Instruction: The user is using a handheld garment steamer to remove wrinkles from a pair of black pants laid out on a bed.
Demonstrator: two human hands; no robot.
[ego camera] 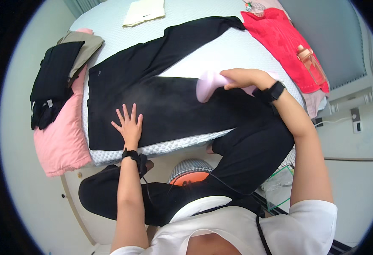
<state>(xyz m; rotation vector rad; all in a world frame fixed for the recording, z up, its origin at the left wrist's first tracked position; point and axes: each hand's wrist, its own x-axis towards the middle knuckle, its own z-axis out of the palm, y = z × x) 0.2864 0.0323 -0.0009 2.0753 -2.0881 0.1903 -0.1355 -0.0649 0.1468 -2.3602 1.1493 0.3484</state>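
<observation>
Black trousers [173,108] lie spread over a white quilted bed, waistband at the left and legs running right. My left hand [129,126] rests flat on the near side, below the waistband, its fingers splayed. In my right hand [245,79] is a pale pink handheld garment steamer [207,84], its head turned left over the near trouser leg. A faint whitish haze hangs above the cloth between the steamer and my left hand. Whether the steamer head touches the fabric I cannot tell. The lower end of the near leg is partly hidden behind my right arm and knee.
A pink pillow [67,134] holds folded black clothes [55,73] at left. A folded cream garment [145,13] lies at the far side. On the right, a clear bottle [312,63] rests on red cloth [277,38]. A cord [336,121] runs to the wall socket.
</observation>
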